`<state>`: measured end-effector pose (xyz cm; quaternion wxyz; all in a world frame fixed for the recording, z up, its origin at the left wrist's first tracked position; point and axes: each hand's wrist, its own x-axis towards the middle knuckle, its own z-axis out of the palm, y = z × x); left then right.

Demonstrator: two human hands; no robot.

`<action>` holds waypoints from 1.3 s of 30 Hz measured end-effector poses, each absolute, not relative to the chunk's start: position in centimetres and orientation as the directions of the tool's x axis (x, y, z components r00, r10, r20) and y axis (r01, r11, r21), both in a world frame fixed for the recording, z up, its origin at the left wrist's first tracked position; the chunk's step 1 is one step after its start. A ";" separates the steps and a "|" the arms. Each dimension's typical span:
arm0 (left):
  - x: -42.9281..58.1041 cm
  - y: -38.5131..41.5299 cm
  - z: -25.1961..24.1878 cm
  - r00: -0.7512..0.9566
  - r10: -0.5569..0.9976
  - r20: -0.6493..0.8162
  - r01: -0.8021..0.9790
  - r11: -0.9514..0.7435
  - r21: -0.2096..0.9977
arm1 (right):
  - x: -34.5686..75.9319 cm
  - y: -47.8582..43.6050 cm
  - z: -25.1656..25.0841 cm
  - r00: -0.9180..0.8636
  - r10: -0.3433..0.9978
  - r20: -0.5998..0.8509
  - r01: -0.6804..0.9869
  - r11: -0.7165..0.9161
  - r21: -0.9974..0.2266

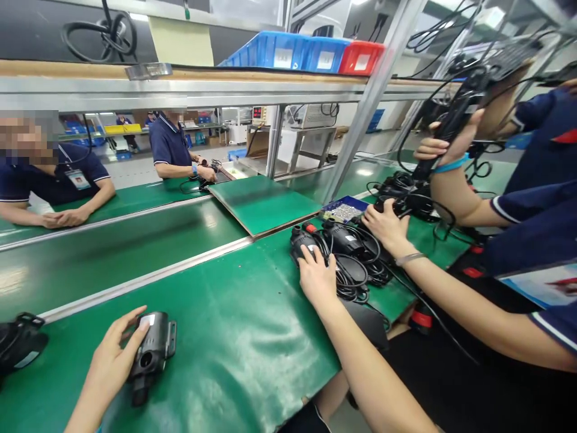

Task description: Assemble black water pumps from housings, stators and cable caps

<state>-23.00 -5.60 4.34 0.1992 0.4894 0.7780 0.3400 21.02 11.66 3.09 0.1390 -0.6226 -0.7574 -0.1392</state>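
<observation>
My left hand (110, 355) grips a black water pump (155, 337) on the green mat, thumb and fingers around its upper left side. The pump has a pale label, a round port and a bracket on its right side. Farther right, my right hand (318, 279) is closed over another black pump (300, 237) with a red fitting at its top. Just right of it lies a third black pump (345, 236) with coiled black cable (354, 276). My right fingers partly hide the pump beneath them.
A co-worker's hand (390, 231) reaches toward more cabled units at right; another hand (451, 141) holds up a black device. A blue tray (345, 207) holds small metal parts. A raised green board (265, 204) spans the channel. Another black unit (20, 343) sits far left.
</observation>
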 end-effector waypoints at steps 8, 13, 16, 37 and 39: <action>-22.8 -5.8 4.0 -0.438 0.883 0.171 0.707 0.220 0.672 | 12.3 9.1 0.6 -0.548 0.829 0.109 0.836 0.545 0.056; -22.8 -5.7 4.2 -0.439 0.895 0.083 0.631 0.241 0.737 | 9.1 10.6 0.5 -0.660 0.739 0.134 0.737 0.672 -0.071; -22.5 -5.6 4.5 -0.432 0.901 0.041 0.604 0.255 0.755 | 9.2 11.9 0.4 -0.707 0.682 0.184 0.662 0.731 -0.166; -22.1 -5.6 5.2 -0.416 0.907 -0.069 0.558 0.314 0.768 | 10.1 12.4 -0.5 -0.697 0.648 0.307 0.510 0.749 -0.423; -22.1 -5.6 5.1 -0.412 0.908 -0.070 0.553 0.311 0.773 | 10.1 12.7 -0.2 -0.675 0.654 0.341 0.498 0.745 -0.444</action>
